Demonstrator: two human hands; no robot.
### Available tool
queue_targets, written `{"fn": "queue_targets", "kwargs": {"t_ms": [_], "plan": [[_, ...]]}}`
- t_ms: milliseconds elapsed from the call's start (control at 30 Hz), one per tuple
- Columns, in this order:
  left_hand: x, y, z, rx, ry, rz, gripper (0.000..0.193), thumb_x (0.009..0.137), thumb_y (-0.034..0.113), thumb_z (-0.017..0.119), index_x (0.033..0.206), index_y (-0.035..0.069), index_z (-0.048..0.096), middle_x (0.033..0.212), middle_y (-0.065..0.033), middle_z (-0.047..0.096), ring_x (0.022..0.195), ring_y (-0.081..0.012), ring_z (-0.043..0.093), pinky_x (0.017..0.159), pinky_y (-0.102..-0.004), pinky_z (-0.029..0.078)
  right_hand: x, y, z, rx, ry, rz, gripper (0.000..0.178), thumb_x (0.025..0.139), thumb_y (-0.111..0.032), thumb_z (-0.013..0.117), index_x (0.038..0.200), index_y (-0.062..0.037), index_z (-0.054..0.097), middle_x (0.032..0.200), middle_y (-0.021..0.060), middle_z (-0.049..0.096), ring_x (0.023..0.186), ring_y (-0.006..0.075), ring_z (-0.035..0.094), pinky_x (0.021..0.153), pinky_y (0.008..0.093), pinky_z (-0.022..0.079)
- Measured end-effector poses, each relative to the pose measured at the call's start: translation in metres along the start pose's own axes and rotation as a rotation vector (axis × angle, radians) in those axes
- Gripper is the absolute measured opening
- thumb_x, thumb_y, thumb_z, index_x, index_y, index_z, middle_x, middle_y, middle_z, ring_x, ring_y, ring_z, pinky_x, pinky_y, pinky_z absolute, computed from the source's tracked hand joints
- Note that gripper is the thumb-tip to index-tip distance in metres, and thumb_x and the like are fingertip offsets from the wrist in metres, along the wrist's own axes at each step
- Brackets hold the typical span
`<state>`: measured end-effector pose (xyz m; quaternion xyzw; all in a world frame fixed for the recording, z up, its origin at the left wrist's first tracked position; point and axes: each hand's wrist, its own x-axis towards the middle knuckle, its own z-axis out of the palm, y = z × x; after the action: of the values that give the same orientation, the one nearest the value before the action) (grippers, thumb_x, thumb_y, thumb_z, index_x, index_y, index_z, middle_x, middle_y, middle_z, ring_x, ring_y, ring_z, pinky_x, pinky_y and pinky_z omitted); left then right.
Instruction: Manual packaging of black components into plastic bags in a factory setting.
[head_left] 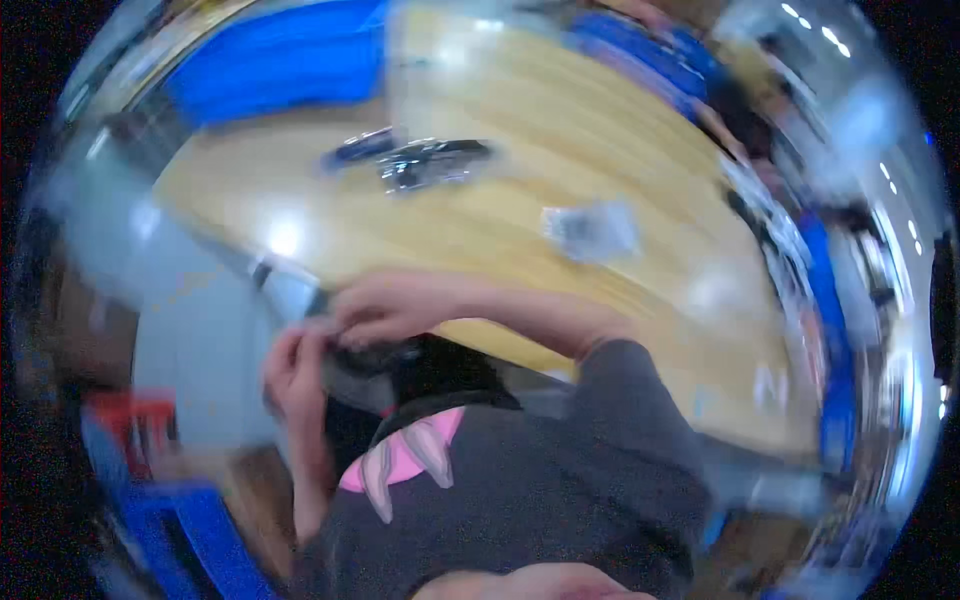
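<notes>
Both my hands meet just off the table's near left edge, and the picture is smeared by motion. My right hand [385, 308] reaches across from the right, its fingers pinched together. My left hand [292, 372] comes up from below, fingers closed, its tips touching the right fingertips. Whatever lies between them is too small and blurred to name. Just beyond the hands, a pale shiny piece [290, 290] shows at the table's edge. Farther off on the wooden table [480, 250] lie a dark, glossy plastic-wrapped packet [437, 163] and a small blue packet [362, 148].
A clear packet with greyish contents [592, 231] lies mid-table. At the far left stands a large blue bin [285, 65]. Another person's arm [722, 130] rests at the far right edge. Blue crates [205, 535] and a red object [132, 425] are at lower left.
</notes>
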<state>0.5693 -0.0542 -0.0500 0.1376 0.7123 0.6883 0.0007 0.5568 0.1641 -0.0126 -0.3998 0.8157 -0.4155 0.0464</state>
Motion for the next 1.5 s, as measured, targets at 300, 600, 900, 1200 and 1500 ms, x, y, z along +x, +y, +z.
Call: {"fn": "queue_targets", "kwargs": {"t_ms": [300, 600, 900, 1200, 1500], "plan": [[-0.027, 0.000, -0.034, 0.127, 0.155, 0.341, 0.013, 0.089, 0.015, 0.069, 0.089, 0.002, 0.069, 0.083, -0.0119, 0.067, 0.076, -0.0235, 0.067, 0.069, -0.0332, 0.051, 0.009, -0.014, 0.017, 0.341, 0.166, 0.373, 0.020, 0.087, 0.004, 0.066, 0.106, 0.0019, 0.059, 0.086, 0.0023, 0.056, 0.078, 0.0098, 0.055, 0.072, 0.0235, 0.048], [-0.067, -0.003, -0.058, 0.064, 0.272, 0.364, 0.013, 0.090, 0.014, 0.071, 0.092, 0.002, 0.069, 0.086, -0.0084, 0.068, 0.078, -0.0184, 0.066, 0.068, -0.0300, 0.050, 0.045, -0.025, 0.035, 0.094, 0.118, 0.083, 0.012, 0.087, 0.003, 0.064, 0.078, 0.0006, 0.057, 0.078, 0.0049, 0.057, 0.072, 0.0122, 0.052, 0.065, 0.0247, 0.041], [-0.071, -0.008, -0.065, 0.089, 0.327, 0.327, 0.010, 0.090, 0.012, 0.070, 0.090, 0.002, 0.067, 0.083, -0.0070, 0.067, 0.074, -0.0166, 0.065, 0.064, -0.0307, 0.048, 0.055, -0.028, 0.036, 0.106, 0.028, 0.112, 0.010, 0.083, 0.005, 0.066, 0.080, 0.0010, 0.058, 0.082, 0.0089, 0.058, 0.075, 0.0189, 0.055, 0.069, 0.0302, 0.045], [-0.068, -0.012, -0.056, 0.169, 0.321, 0.340, 0.010, 0.089, 0.012, 0.070, 0.089, 0.002, 0.067, 0.084, -0.0078, 0.066, 0.075, -0.0199, 0.065, 0.065, -0.0321, 0.050, 0.055, -0.033, 0.046, -0.179, 0.047, -0.086, 0.013, 0.083, 0.004, 0.066, 0.082, 0.0001, 0.054, 0.079, 0.0108, 0.054, 0.076, 0.0250, 0.056, 0.069, 0.0340, 0.046], [-0.063, -0.013, -0.048, 0.155, 0.295, 0.355, 0.012, 0.089, 0.013, 0.070, 0.088, 0.002, 0.067, 0.083, -0.0092, 0.065, 0.076, -0.0236, 0.064, 0.067, -0.0344, 0.049, 0.059, -0.042, 0.048, -0.151, -0.027, -0.055, 0.013, 0.083, 0.001, 0.067, 0.082, -0.0008, 0.055, 0.082, 0.0120, 0.057, 0.079, 0.0280, 0.057, 0.072, 0.0375, 0.046]]}}
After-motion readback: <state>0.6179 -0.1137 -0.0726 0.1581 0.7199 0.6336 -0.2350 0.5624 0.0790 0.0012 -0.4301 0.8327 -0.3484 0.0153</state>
